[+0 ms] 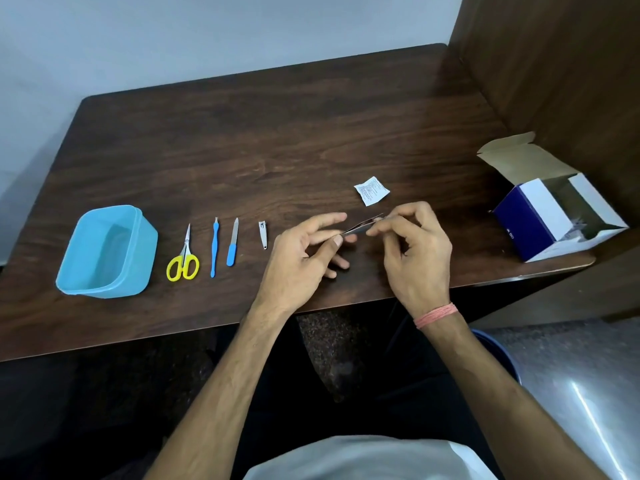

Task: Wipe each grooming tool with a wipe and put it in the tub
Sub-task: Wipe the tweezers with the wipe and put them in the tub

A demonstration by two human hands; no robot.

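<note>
Both hands pinch tweezers [360,226]: left hand [304,252] grips the near end, right hand [414,251] the tip, pointing up-right, over the table [277,133].

Dark wood table [277,133]: tub [107,252] left, then scissors [183,258], pusher [214,247], file [233,247], clipper [263,234]; sachet [371,190] and box [550,216] right.

Almost nothing could be read. The small white sachet [371,190] lying on the worktop [277,133] carried several lines of fine dark print, far too small to make out. The open blue and white box [540,220] at the right edge bore a tiny white mark low on its dark blue side, seemingly two characters, but it stayed illegible.
</note>
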